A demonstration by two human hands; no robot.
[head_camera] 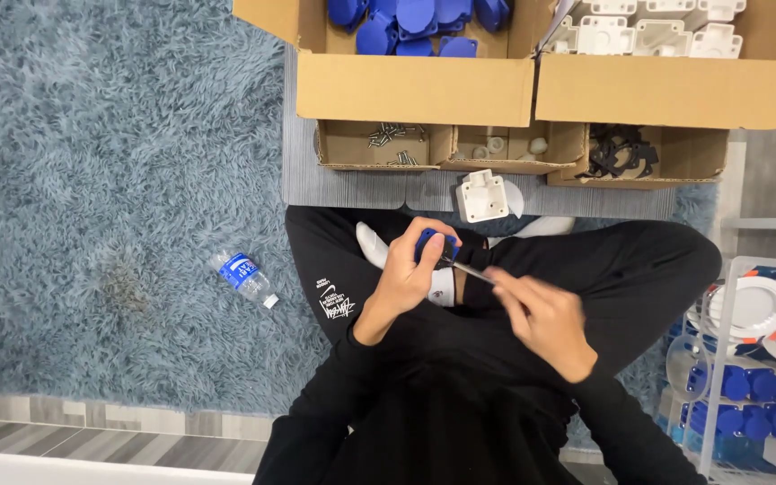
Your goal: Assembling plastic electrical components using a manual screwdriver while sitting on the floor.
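Observation:
My left hand [409,274] is closed around a small blue plastic part [436,242], held over my crossed legs in black trousers. My right hand [541,314] grips a thin metal tool, a screwdriver [472,270], whose tip meets the blue part. A white plastic housing [481,196] lies on the grey mat [334,184] just beyond my knees.
Cardboard boxes stand ahead: one with blue parts [415,22], one with white housings [648,27], small trays of screws [390,142], white bits [496,145] and black rings [620,153]. A water bottle [244,277] lies on the blue shaggy rug [119,180]. A wire rack [752,359] with assembled units stands at right.

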